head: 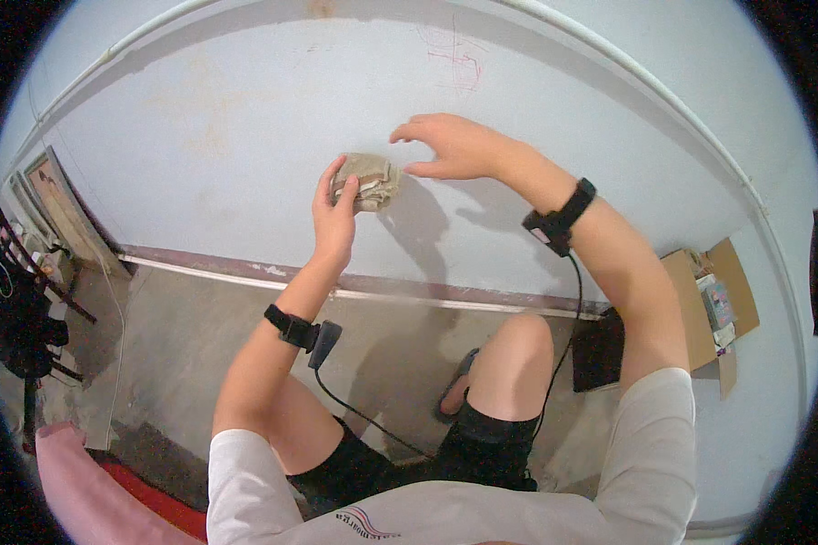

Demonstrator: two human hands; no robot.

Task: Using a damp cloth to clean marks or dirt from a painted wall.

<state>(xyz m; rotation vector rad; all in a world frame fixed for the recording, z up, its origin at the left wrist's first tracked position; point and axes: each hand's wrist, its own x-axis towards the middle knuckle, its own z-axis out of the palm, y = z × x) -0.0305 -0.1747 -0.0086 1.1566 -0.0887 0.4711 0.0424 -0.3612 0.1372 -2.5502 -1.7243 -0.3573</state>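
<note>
My left hand [336,211] grips a folded beige cloth [367,168] in front of the pale wall, thumb on the near side and fingers round its left edge. A brown stripe crosses the cloth, and its folded layers show on the right. To the right and a little higher, my right hand [443,146] hangs apart from the cloth, with thumb and fingers spread and nothing between them. Whether the cloth touches the wall I cannot tell.
The painted wall [245,136] bears red scribbles [460,61]. An open cardboard box [688,306] stands at the right. Cables [368,422] run from both arm straps. At the left are a framed panel [68,204], a dark chair [20,313] and pink fabric [88,484].
</note>
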